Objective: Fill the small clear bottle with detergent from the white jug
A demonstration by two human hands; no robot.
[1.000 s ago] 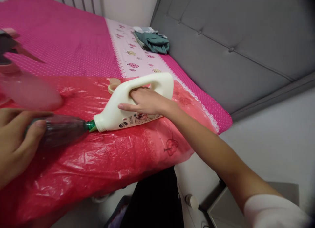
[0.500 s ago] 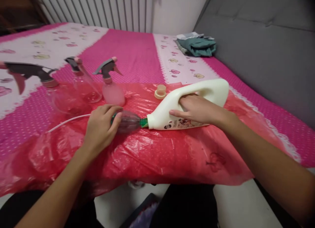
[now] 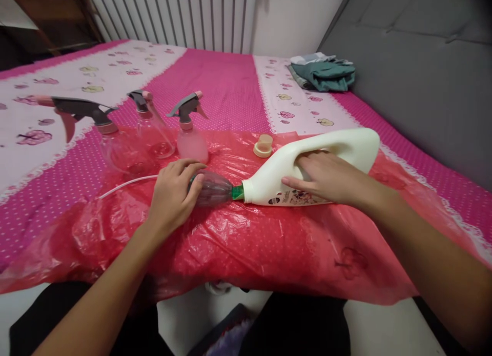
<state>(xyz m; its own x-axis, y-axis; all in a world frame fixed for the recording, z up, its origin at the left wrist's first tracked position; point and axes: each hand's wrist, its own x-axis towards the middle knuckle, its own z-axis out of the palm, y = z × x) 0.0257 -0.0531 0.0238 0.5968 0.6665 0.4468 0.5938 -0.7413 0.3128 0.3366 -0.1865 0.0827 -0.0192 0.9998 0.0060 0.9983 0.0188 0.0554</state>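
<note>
My left hand [image 3: 175,192] is closed around a clear, greyish siphon pump bulb [image 3: 215,189] lying on its side. Its green fitting [image 3: 238,192] meets the open mouth of a cream jug [image 3: 265,186]; how far it reaches inside I cannot tell. From beneath the left hand a thin white tube [image 3: 128,183] runs out to the left. The jug lies tipped over, label low, and the fingers of my right hand [image 3: 330,179] pass through its handle and grip it. Just behind the jug's neck stands a cream cap [image 3: 263,146].
Spray bottles stand at the back left: a large one [image 3: 121,153], a clear one [image 3: 159,143] and one with pinkish liquid [image 3: 192,145]. Red plastic sheeting [image 3: 246,248] covers the bed's near edge. Folded clothes [image 3: 325,74] lie at the back, beside a grey headboard [image 3: 418,84].
The view has shifted, so everything sits further right in the picture. Both hands keep their grips, and the bulb and jug stay joined as before.
</note>
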